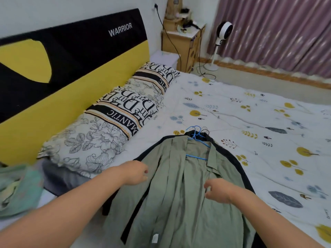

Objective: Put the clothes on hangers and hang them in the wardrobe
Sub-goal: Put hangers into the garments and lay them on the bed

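- An olive-green cotton shirt on a blue plastic hanger is laid on the leaf-printed white bedsheet — over a black garment.
- The left hand is held at the shirt's left front, fingers loosely curled; a grip cannot be told.
- The right hand hovers over the right front — fingers part-curled, nothing visibly held.

I read "WARRIOR" in white on the black headboard cover; the pillow band shows "MANTIC".
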